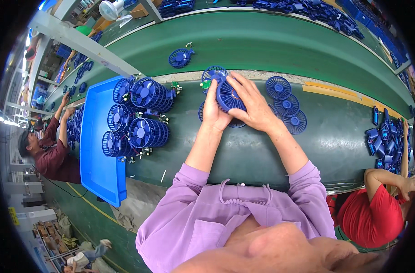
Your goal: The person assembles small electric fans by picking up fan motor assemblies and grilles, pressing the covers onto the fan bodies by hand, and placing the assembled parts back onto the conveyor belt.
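A round dark-blue fan cage [229,97] is held between my two hands, its spoked face turned up. My left hand [215,110] wraps its left side, and my right hand [254,103] lies over its right side with the fingers across the top. Beside my left fingers a small green circuit board [206,84] sticks out. Another blue fan part [214,73] lies just beyond my hands, and further round parts are partly hidden under them. To the right of my right hand several flat spoked grilles [287,104] lie overlapping on the dark green table.
At left, stacks of blue fan cages [149,94] with wires and boards stand by and over a bright blue tray [93,150]. A single fan [180,58] lies on the green belt [243,41] beyond. Blue parts [387,141] are heaped at right near a red-sleeved person; another person works at far left.
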A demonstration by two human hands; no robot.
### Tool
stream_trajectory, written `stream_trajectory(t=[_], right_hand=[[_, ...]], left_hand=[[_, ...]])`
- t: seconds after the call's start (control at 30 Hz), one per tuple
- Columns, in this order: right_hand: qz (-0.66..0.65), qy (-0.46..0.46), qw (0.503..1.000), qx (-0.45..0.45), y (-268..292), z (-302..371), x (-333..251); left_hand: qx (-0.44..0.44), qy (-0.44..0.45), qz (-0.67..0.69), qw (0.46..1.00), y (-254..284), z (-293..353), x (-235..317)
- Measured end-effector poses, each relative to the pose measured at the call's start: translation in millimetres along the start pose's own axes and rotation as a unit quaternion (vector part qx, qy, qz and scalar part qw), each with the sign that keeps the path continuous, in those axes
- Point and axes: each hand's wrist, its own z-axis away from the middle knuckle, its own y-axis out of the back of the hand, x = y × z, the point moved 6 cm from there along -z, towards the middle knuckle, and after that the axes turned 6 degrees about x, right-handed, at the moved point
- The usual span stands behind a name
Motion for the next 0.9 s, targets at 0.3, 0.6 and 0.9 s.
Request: stream_trajectory(t=[0.3, 0.6, 0.9], right_hand=[[-0.34, -0.144, 0.927, 0.06, -36.4, 11.2, 10.9], [-0.356, -0.257, 0.894, 0.086, -14.7, 2.3, 46.9], [0.374, -0.228, 0.866, 0.239, 143.9, 20.3, 169.6]], left_hand=[[0.042, -0.6, -0.496, 0.626, -26.4, 44.8, 14.3], [-0.078, -0.538, -0.567, 0.618, -45.0, 11.8, 6.5], [-0.099, -0.459, -0.751, 0.464, -28.6, -50.2, 63.3]])
